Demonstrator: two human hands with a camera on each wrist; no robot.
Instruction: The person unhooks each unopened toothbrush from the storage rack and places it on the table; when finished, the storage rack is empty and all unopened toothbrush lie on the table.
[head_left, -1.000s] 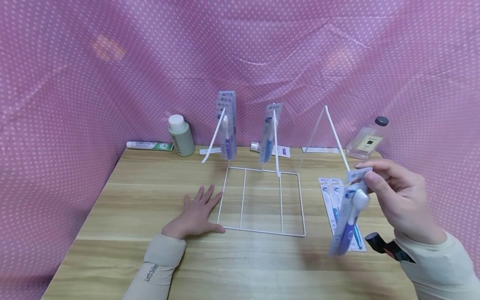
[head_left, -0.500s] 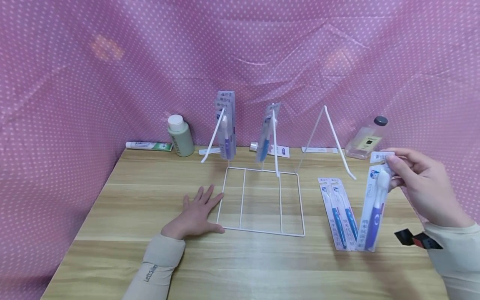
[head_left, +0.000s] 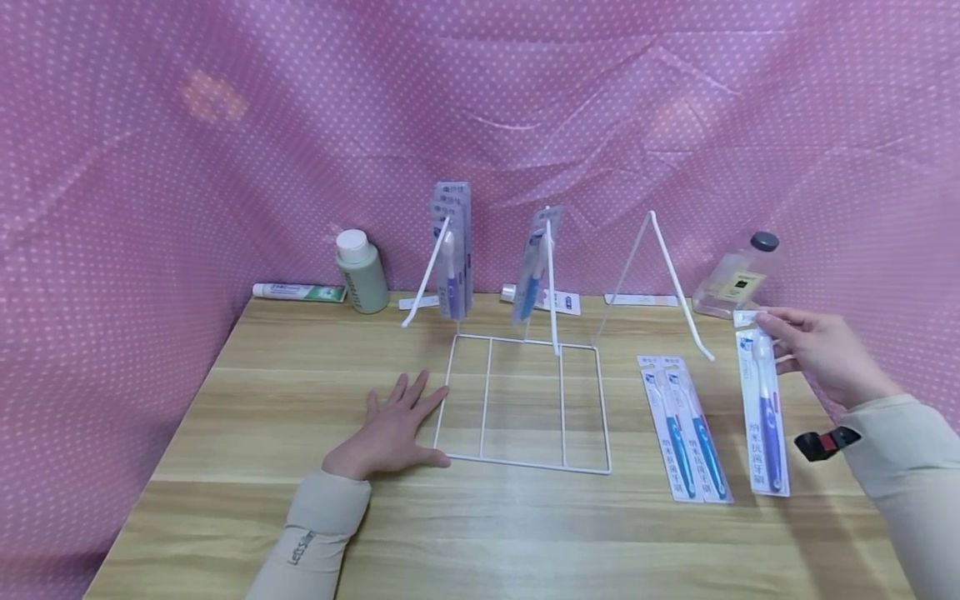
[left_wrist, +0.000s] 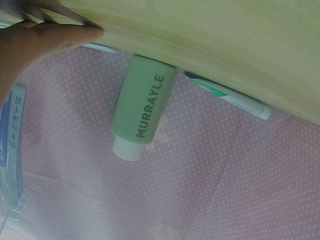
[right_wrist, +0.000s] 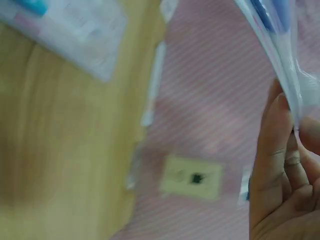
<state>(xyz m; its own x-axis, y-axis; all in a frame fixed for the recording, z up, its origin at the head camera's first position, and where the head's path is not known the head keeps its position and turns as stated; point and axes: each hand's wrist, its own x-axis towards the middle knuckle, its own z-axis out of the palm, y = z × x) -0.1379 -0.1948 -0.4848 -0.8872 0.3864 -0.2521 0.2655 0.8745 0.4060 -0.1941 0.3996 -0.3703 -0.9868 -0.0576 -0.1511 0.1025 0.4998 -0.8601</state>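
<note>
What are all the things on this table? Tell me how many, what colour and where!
wire rack: one, white, table middle.
hanging toothbrush packs: several, purple and blue, on the rack's two left hooks.
flat toothbrush packs: two, blue, right of the rack.
purple toothbrush pack: one, lying rightmost, top end pinched.
green bottle: one, white cap, back left.
toothpaste tube: one, white and green, back left.
clear bottle: one, dark cap, back right.
left hand: flat on the table.
right hand: pinches the purple toothbrush pack.

Pink cloth backdrop (head_left: 225, 167) with white polka dots rose on three sides, creased and softly lit, a pale wood-grain bench (head_left: 247, 400) stood before it, faint glare at upper left
</note>
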